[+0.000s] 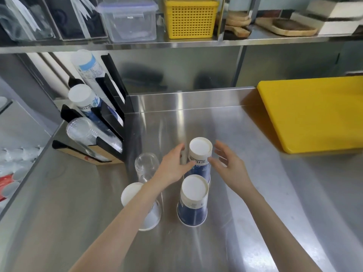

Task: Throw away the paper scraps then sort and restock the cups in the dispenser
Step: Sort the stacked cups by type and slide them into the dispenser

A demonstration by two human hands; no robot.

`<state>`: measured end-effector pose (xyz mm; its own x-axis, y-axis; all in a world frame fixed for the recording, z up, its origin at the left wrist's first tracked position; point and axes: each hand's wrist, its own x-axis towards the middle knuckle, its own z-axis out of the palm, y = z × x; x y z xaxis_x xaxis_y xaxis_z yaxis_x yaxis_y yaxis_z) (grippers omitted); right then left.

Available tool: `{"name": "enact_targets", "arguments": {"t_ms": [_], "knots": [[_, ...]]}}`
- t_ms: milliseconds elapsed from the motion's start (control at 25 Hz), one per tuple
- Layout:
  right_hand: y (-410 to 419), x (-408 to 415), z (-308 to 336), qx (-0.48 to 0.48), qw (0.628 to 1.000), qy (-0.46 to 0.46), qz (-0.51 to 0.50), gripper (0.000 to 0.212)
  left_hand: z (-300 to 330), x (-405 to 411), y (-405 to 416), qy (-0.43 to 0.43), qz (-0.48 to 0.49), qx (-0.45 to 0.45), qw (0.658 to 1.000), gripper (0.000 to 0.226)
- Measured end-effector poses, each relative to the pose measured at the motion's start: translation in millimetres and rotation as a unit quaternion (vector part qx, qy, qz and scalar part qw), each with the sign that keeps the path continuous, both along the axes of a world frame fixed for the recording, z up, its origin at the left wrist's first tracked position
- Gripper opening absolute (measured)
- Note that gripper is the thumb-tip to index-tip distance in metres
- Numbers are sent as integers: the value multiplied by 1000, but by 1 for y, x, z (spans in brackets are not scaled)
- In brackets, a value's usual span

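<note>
A brushed stainless-steel tabletop fills most of the view, streaked with glare and backed by a steel wall under a steel shelf. On that shelf, above and behind the dispenser, stand a perforated yellow basket and a clear lidded plastic box. Far to the right of the dispenser a thick, smooth yellow cutting board lies flat on the tabletop. The black cup dispenser sits at the tabletop's back left corner, its slanted channels holding stacks of printed paper cups and ribbed clear plastic cups, bases pointing up and toward the camera. Right of and nearer than the dispenser, four cups stand upside down, long axes vertical: a far blue paper cup, a near blue paper cup just in front of it, a white paper cup partly hidden by the left forearm, and a clear plastic cup. The left hand and right hand flank the far blue paper cup, fingers spread; the left thumb touches its wall, the right hand looks just clear of it.
</note>
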<state>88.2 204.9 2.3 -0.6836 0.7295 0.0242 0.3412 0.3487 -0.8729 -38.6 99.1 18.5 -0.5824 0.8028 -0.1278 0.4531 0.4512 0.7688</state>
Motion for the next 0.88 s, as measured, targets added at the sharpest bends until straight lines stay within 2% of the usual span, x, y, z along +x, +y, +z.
{"name": "enact_targets", "arguments": {"t_ms": [120, 360, 480, 680, 880], "knots": [[5, -12, -3, 7, 1000, -10, 19, 53, -4, 1, 9, -15, -21, 11, 1000, 63], [6, -17, 11, 24, 999, 37, 18, 48, 7, -4, 14, -1, 10, 64, 998, 60], [10, -17, 11, 26, 998, 44, 21, 60, 21, -5, 16, 28, 21, 94, 995, 61], [12, -15, -22, 3, 998, -28, 61, 86, 55, -5, 19, 32, 32, 144, 989, 57], [7, -20, -20, -3, 1000, 2, 22, 80, 68, -2, 19, 49, 27, 154, 986, 58]]}}
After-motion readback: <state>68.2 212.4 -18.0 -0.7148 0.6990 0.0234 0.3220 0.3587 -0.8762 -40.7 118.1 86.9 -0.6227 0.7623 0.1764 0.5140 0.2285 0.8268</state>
